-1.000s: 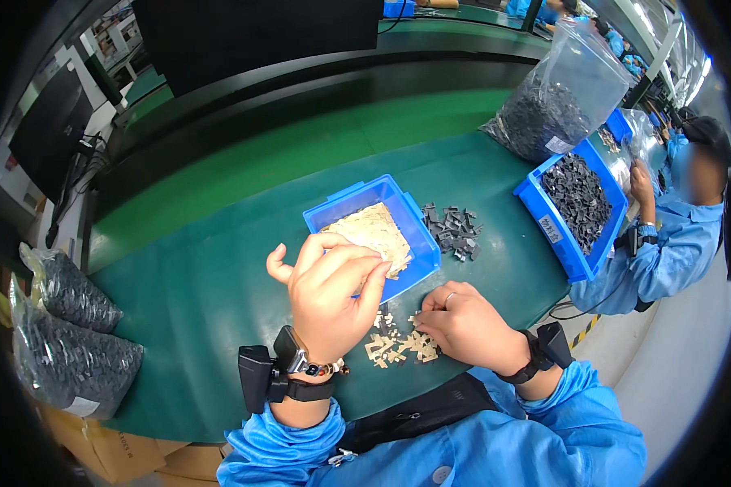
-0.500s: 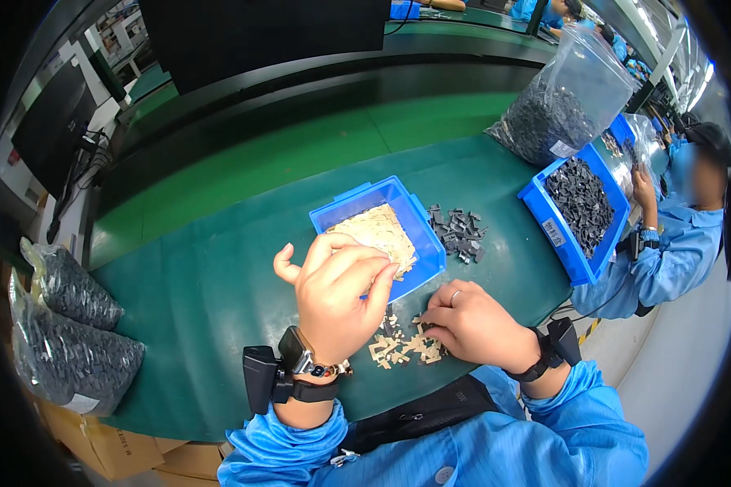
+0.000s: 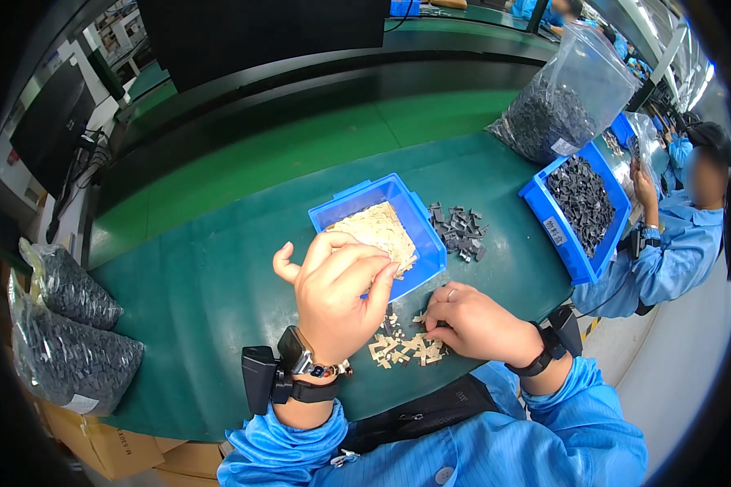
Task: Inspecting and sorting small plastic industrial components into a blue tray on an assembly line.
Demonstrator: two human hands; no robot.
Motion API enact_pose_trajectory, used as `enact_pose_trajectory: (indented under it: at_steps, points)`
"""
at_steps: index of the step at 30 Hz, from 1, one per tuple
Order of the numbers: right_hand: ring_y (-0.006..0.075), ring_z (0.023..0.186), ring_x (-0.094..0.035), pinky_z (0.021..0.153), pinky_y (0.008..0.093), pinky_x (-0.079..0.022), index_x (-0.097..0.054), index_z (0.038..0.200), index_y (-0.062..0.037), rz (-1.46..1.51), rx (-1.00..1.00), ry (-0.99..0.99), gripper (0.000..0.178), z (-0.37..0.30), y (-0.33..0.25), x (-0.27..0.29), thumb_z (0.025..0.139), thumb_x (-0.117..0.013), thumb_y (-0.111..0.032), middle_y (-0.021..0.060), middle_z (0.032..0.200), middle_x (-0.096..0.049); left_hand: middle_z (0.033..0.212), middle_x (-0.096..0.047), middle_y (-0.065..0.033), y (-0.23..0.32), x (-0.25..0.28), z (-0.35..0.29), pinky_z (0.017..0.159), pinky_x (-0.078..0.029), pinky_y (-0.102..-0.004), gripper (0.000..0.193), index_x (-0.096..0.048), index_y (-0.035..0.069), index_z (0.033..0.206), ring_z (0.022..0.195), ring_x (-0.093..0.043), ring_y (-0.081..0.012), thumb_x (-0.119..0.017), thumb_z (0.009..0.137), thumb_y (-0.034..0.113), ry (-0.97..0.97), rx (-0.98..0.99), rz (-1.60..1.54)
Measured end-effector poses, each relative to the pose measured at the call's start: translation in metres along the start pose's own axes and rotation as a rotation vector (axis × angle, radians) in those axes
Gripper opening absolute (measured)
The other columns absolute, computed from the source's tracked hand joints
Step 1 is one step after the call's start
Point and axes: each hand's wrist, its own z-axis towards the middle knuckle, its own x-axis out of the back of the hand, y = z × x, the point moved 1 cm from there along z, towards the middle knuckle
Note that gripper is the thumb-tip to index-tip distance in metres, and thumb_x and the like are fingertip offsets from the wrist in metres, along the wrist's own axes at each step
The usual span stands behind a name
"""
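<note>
My left hand (image 3: 339,288) hangs over the near left part of a blue bin (image 3: 357,195) filled with small flat beige pieces (image 3: 382,227). Its thumb and forefinger come together, the little finger sticks out, and whatever they pinch is too small to tell. At the right edge of a loose heap of beige pieces (image 3: 406,347) on the mat, my right hand (image 3: 481,323) has its fingertips drawn together and pointing down. What lies between those fingertips is hidden. A few dark bits (image 3: 393,323) lie among the beige ones. Small black plastic parts (image 3: 460,234) are scattered just right of the bin.
A second blue bin (image 3: 536,195) full of black parts stands at the right, with a large clear bag (image 3: 552,114) of black parts behind it. Two more bags (image 3: 77,357) sit at the left edge of the green mat (image 3: 211,325). A co-worker (image 3: 682,235) sits at the right.
My right hand has shifted slightly at the heap, its fingers curling in more. My left hand stays almost in place. The co-worker's head has moved slightly.
</note>
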Motion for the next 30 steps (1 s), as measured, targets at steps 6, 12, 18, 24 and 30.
enact_pose_trajectory:
  at_steps: [6,12,18,24,30]
  points:
    - [0.0162,0.073,-0.064,0.065,0.0291,-0.049,-0.068,0.086,-0.0021,0.483,-0.156,0.099,0.006,-0.002,-0.005,0.002,0.084,-0.073,-0.005,0.0063,0.081,-0.067,0.08,-0.07,0.0049,0.0,0.003,0.001,0.102,-0.02,-0.0448,0.007,-0.071,0.014,0.074,0.088,-0.061,-0.0156,-0.076,0.074,0.01,-0.039,0.013,-0.038]
    - [0.011,0.083,-0.064,0.077,0.025,-0.053,-0.068,0.098,0.0053,1.018,-0.128,0.505,0.009,0.019,-0.02,-0.001,0.089,-0.067,0.005,0.0076,0.094,-0.067,0.087,-0.072,0.0032,0.002,0.005,0.001,0.099,-0.024,-0.0423,0.01,-0.075,0.012,0.083,0.095,-0.061,-0.0162,-0.074,0.075,0.007,-0.199,0.043,-0.276]
    - [0.0136,0.085,-0.064,0.075,0.0264,-0.052,-0.069,0.094,0.0031,0.725,0.054,0.736,0.009,0.043,-0.029,0.003,0.086,-0.069,0.005,0.0092,0.092,-0.068,0.093,-0.072,0.0011,-0.008,0.0,-0.005,0.098,-0.026,-0.0396,0.013,-0.075,0.012,0.088,0.101,-0.062,-0.0162,-0.077,0.076,0.014,-0.198,0.163,-0.537]
    - [0.0224,0.082,-0.066,0.07,0.03,-0.052,-0.07,0.091,0.0023,0.334,0.16,0.683,0.009,0.05,-0.036,0.018,0.083,-0.069,0.005,0.0124,0.09,-0.067,0.087,-0.071,-0.0005,-0.011,0.002,-0.002,0.094,-0.033,-0.0367,0.004,-0.074,0.009,0.085,0.098,-0.063,-0.0182,-0.073,0.081,0.009,-0.171,0.161,-0.46]
    - [0.0287,0.081,-0.064,0.071,0.0366,-0.052,-0.069,0.089,0.001,0.012,0.219,0.689,0.012,0.053,-0.037,0.023,0.078,-0.068,0.005,0.012,0.089,-0.064,0.087,-0.069,-0.0005,-0.008,0.0,-0.003,0.096,-0.028,-0.0401,0.005,-0.072,0.009,0.086,0.097,-0.062,-0.0196,-0.07,0.083,0.006,-0.159,0.111,-0.306]
